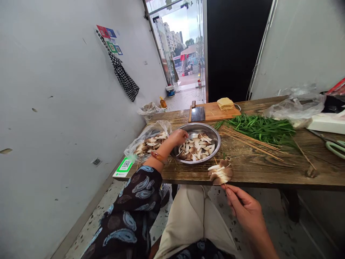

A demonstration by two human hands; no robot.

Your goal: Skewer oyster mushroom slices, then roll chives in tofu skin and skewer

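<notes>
My right hand (245, 207) pinches the lower end of a mushroom skewer (221, 173) between thumb and fingertips, in front of the table edge. Several brown-and-white mushroom pieces are packed along its thin stick. Over the left side of a metal bowl (217, 138) is my left hand (178, 137), its fingers curled together. Whatever they hold, if anything, is hidden. Loose mushroom pieces (198, 147) lie in the bowl. Left of it, partly behind my forearm, more skewered mushrooms (151, 143) rest on a clear plastic bag (164, 126).
Bare skewer sticks (249, 142) lie right of the bowl beside green leaves (260, 127). Behind are a cutting board (211, 110), a cleaver (198, 113) and stacked yellowish sheets (225, 104). Scissors (335, 146) and plastic bags (299, 106) are at right; a QR card (124, 166) sits at the left corner.
</notes>
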